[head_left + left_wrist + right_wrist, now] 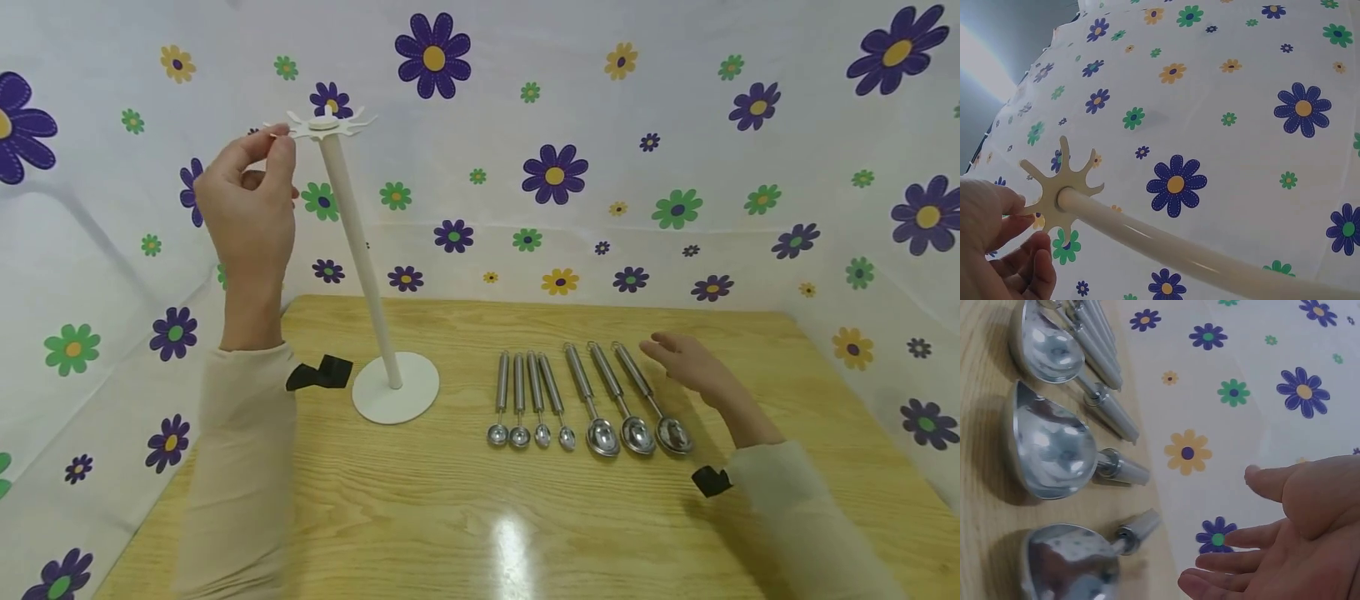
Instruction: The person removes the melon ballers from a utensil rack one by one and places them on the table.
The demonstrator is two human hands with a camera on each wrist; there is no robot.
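A white utensil stand (360, 258) leans slightly in the head view, with a round base on the table and a ring of hooked arms (324, 125) on top. My left hand (251, 196) pinches one of these arms between thumb and fingers; the left wrist view shows the hooked ring (1060, 187) from below. On the right, my right hand (693, 367) hovers with its fingers extended, holding nothing. Beside it lie three large steel ice cream scoops (637, 435), bowls toward me. In the right wrist view, their bowls (1054, 450) are left of the hand's fingers (1235, 562).
Several smaller steel scoops (519, 435) lie in a row left of the large ones, handles pointing away. The wooden table (420, 517) meets a flower-print cloth (480, 150) at the back and sides. A black strap piece (321, 372) sticks out from the left sleeve.
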